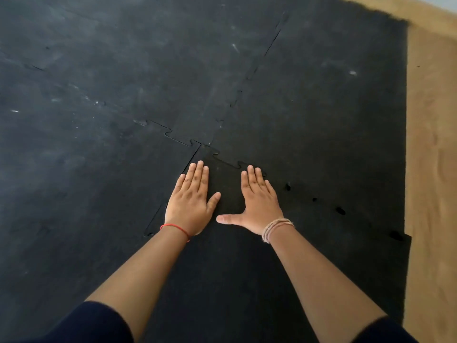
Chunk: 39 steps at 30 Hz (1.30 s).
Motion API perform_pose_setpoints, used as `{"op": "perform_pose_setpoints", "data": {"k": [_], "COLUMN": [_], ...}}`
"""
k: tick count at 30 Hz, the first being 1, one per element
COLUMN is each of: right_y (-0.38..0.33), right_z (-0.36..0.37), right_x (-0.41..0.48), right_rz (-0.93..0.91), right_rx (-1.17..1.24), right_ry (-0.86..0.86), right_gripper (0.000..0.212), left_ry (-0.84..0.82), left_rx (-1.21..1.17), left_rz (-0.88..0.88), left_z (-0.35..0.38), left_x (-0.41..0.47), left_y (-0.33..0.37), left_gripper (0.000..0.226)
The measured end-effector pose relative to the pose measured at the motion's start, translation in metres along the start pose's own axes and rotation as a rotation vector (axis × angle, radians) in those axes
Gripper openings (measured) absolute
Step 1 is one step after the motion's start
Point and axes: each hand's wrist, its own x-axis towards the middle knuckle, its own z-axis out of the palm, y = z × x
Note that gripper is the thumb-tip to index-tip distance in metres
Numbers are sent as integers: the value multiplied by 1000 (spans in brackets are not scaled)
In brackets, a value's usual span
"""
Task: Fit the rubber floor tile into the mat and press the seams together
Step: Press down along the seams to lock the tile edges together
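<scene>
Both hands flat, palms down, on the black rubber floor tile (227,256), nothing gripped. Left hand (191,203) fingers together, pointing fwd, thumb out toward the right hand; red thread (175,229) on its wrist. Right hand (257,201) fingers together, thumb spread wide to the inside, tip near the left thumb but not touching; tan cord wraps (275,229) on that wrist. Tile lies under and between the hands, running back toward the person, its far corner just ahead of the fingertips where the puzzle-cut seams (178,138) of the mat (99,82) meet. Left-side seam passes just outside the left hand, with a thin open gap visible. Seam ahead of right fingertips looks mostly closed, interlock tabs visible. Wood floor (432,144) well to the outside of the right hand. Dark sleeves (94,323) at bottom.
</scene>
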Motion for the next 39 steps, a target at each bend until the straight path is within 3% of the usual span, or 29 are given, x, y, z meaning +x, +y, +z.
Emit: {"op": "perform_pose_setpoints", "data": {"k": [5,9,14,19,30,35,39], "right_y": [1,5,21,26,44,78,82], "right_z": [-19,12,39,39,10,11,-1], "right_x": [21,-11,-42,-31,-36,-68,-53], "right_rz": [-22,39,234,207,138,254,245], "right_rx": [-59,-30,-16,-41,30,-43,-93], "right_ry": [-45,119,286,251,85,32,-72], "right_gripper": [116,102,117,118,116,121,124], "left_ry": [-34,-49,-31,33,-31,-62,-47], "left_rx": [27,4,-10,-1,-2,15,52], "left_rz": [-17,-54,-8,0,-39,212,159], "left_z": [-5,-9,1,8,-2,12,19], "left_x": [0,-6,-11,-8,-9,-11,-4], "left_y": [0,13,36,32,39,96,108], "left_gripper": [71,64,64,67,63,70,61]}}
